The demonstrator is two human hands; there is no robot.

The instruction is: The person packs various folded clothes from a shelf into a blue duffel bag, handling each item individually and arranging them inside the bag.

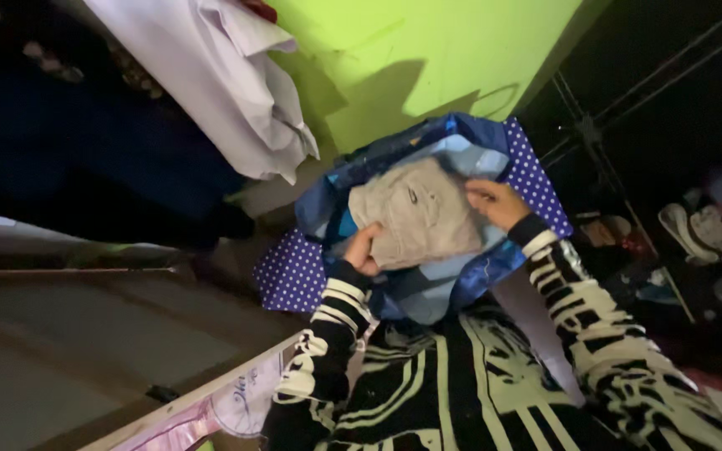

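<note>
The folded garment (415, 213) is pale grey-beige. It sits in a bag (461, 150) of shiny royal blue with lighter blue checks inside, and the bag's flaps at 7 o'clock and 2 o'clock are deep blue with small white polka dots. The sleeves (582, 309) are black with cream-white stripes and markings. Behind, at 12 o'clock, the wall (394, 50) is bright lime green, and a white cloth (211, 75) hangs at 10 o'clock.
</note>
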